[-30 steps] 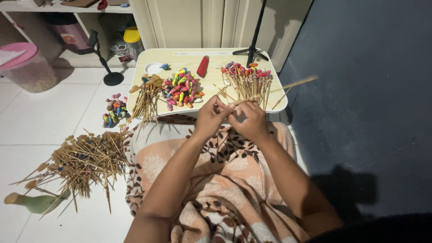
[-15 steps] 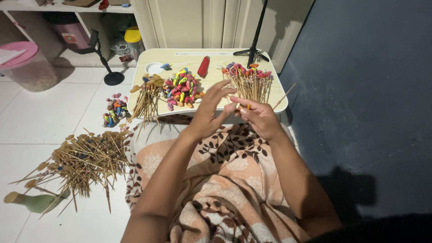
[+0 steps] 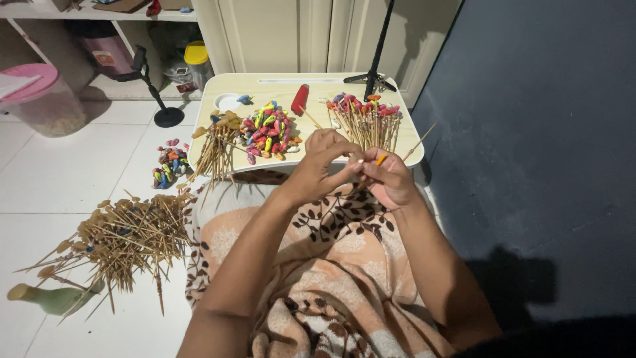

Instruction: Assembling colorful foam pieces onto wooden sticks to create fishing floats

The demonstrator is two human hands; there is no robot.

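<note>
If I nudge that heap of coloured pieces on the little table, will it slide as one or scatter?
The heap of coloured pieces looks loose, small and rounded, so it would probably scatter and roll rather than slide together. Each piece seems light. It lies near the lap table front edge, so some could drop off.

Your left hand (image 3: 324,162) and right hand (image 3: 391,178) pinch a thin stick (image 3: 397,154) with an orange piece (image 3: 381,159) above the small table (image 3: 278,83).
</note>
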